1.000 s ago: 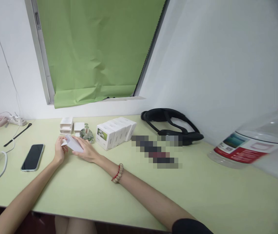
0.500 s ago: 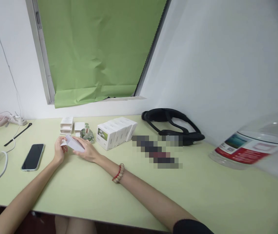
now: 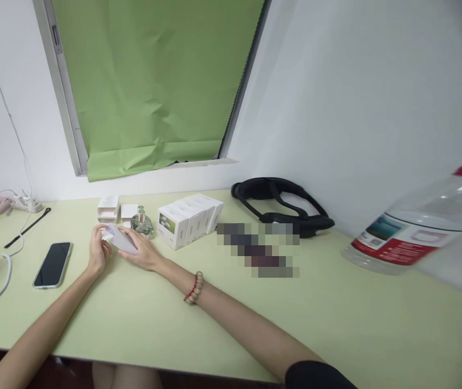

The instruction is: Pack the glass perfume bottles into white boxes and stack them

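A small white box (image 3: 125,241) is held just above the table between my two hands, its left end showing an open flap. My left hand (image 3: 99,251) pinches the flap at that end. Wrapped round the right side of the box is my right hand (image 3: 144,251), with a beaded bracelet on the wrist. Behind the hands sit small white cartons (image 3: 108,207) with open fronts and a round green glass bottle (image 3: 142,224). A row of white boxes (image 3: 174,227) stands to the right of the bottle.
A phone (image 3: 53,265) lies left of my left hand, near a black strap (image 3: 28,228) and a white cable (image 3: 6,283). A black headset (image 3: 299,219) rests at the back right, and a large clear bottle (image 3: 401,237) is at the far right.
The view has shifted slightly, so the table items sit a little further left. Both hands keep hold of the white box in nearly the same pose.
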Available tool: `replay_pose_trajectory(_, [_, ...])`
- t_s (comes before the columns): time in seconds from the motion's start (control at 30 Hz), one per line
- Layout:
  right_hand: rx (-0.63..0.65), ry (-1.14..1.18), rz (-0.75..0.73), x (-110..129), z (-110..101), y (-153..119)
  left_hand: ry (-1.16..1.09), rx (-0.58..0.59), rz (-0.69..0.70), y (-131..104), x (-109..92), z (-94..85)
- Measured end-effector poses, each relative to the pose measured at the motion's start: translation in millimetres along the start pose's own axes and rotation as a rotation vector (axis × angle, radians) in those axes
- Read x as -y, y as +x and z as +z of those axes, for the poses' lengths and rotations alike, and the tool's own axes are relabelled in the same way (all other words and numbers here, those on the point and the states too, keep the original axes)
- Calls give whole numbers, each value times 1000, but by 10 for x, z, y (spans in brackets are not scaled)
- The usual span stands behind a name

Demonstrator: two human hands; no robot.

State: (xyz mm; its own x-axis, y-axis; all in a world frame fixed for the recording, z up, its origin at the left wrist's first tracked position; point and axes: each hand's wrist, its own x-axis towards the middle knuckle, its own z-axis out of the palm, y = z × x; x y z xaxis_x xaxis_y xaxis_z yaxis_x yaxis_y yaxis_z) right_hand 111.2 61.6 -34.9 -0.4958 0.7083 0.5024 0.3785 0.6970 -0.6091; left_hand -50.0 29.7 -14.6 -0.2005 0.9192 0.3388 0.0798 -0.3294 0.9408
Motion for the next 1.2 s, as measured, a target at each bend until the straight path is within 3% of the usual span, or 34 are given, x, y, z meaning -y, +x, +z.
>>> replay_pose_trajectory(0.23, [-7,55,-9,-45,-17,3,0,47,-41,-42,-32,13])
replay_pose_trajectory(0.47, [-2,-108,-22,33,-13,-18,7,-51,-119,1,-73,25])
replay_pose_trajectory(0.67, [20,-150,-36,92,-50,-37,-136,-168,-242,15,-32,29])
replay_pose_trajectory(0.83, [16,-74,-8,55,-74,-27,-176,-108,-298,15,-28,37])
replay_pose_trajectory(1.0, [-55,95,51,-13,-41,-27,-210,-95,-233,-8,-3,47])
replay_pose_trajectory(1.2, [9,135,47,-38,-17,-29,-223,34,-269,-23,-16,52])
